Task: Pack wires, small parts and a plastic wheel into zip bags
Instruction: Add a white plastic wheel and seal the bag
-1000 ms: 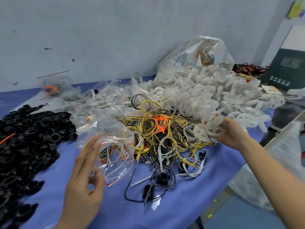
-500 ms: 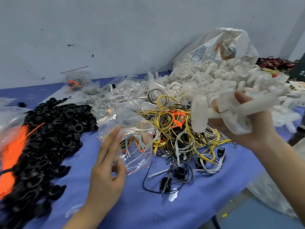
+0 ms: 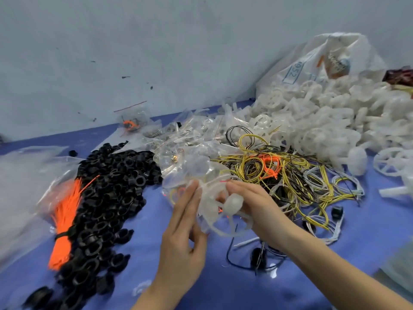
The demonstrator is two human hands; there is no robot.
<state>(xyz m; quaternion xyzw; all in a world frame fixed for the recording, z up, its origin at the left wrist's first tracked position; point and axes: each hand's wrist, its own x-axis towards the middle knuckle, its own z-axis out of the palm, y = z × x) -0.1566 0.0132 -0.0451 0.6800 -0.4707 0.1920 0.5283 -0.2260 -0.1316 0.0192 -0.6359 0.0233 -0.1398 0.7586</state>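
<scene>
My right hand [image 3: 257, 209] grips a white plastic wheel [image 3: 230, 217] with a round hub and holds it at the mouth of a clear zip bag [image 3: 190, 173]. My left hand [image 3: 185, 231] pinches the edge of that bag, which has thin wires inside. The two hands meet over the blue table, in front of a tangle of yellow, black and white wires [image 3: 279, 173]. How far the wheel sits inside the bag is blurred.
A heap of white plastic wheels [image 3: 324, 121] and a big white sack [image 3: 324, 61] fill the back right. Black ring parts [image 3: 111, 189] spread at left beside an orange tie bundle [image 3: 64, 220]. Small filled zip bags [image 3: 169, 130] lie by the wall. The blue table [image 3: 156, 220] ends at lower right.
My right hand has brought the white wheel down and left from the heap to the zip bag. My left hand has kept hold of the bag. The view has swung left.
</scene>
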